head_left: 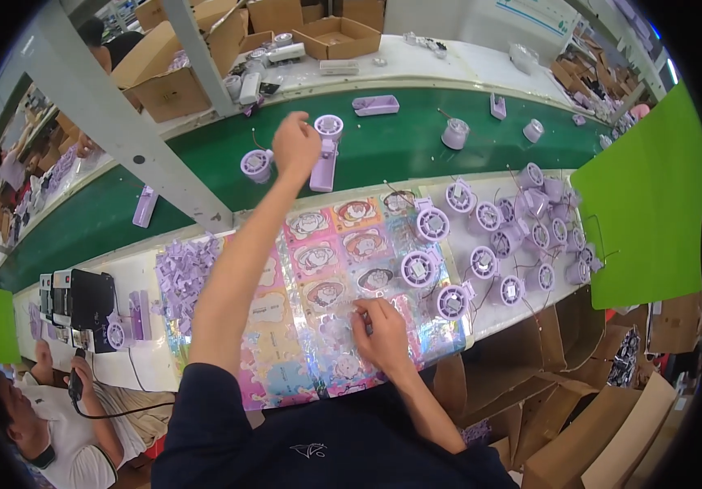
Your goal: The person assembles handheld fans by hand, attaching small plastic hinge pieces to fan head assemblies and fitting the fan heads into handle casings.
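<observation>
My left hand (296,147) reaches out over the green conveyor belt, its fingers bent and partly hidden behind the back of the hand. Right beside it is a lavender handheld fan (323,169) with a round head and a handle; whether my fingers touch it I cannot tell. On the other side of that hand stands a lavender fan head (256,165) with a wire. My right hand (382,332) rests over the shiny cartoon-print mat (286,346), fingers loosely bent and apart, with nothing visible in them. A fan head (451,302) sits to its right.
Several wired fan heads (483,262) crowd the right of the bench. A pile of small lavender pieces (184,277) lies left of the mat. Shells and fan heads (455,134) dot the belt. A grey post (135,134) rises at left; a co-worker (66,416) sits lower left.
</observation>
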Tool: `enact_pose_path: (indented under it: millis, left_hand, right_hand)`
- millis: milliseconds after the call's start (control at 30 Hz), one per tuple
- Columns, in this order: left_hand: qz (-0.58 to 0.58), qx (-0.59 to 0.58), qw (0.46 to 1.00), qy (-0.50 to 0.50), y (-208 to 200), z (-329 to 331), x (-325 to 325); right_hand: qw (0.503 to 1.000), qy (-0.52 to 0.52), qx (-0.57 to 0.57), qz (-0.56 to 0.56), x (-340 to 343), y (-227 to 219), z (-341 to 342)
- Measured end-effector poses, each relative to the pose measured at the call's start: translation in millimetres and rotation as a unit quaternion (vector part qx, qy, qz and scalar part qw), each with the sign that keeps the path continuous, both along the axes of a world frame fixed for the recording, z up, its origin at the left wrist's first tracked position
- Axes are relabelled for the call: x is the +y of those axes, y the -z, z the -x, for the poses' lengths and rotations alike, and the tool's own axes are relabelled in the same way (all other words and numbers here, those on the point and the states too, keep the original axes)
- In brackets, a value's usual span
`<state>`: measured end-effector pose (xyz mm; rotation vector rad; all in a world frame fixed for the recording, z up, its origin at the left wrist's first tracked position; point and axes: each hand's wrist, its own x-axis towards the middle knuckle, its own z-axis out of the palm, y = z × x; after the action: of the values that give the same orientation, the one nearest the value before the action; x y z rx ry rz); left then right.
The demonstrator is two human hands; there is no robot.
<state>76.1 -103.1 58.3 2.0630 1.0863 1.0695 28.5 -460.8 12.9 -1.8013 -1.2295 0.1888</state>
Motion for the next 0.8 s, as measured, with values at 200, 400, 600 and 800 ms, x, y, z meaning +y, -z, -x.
enact_pose_path:
  millis: [200,400,600,800]
  left_hand:
    - [-0.178,0.37,0.901,-0.141,14.5,63.1,18.0]
    - [0.009,0.245,0.968,-0.047,0.0,103.8,-3.5]
    - [-0.097,0.136,0.983,0.073,9.3,155.2,-118.6]
    - [-0.137,0.106,0.985,0.015,29.9,205.4,-198.7]
  right_hand:
    - [1.0,0.008,0.011,-0.009,3.6,-5.1,-0.3]
    - [0.999,0.005,0.039,0.012,3.4,-10.4,4.3]
    - [1.0,0.001,0.02,-0.018,-0.3,-3.4,4.3]
    - [0.997,0.041,0.024,-0.064,3.5,-18.5,9.4]
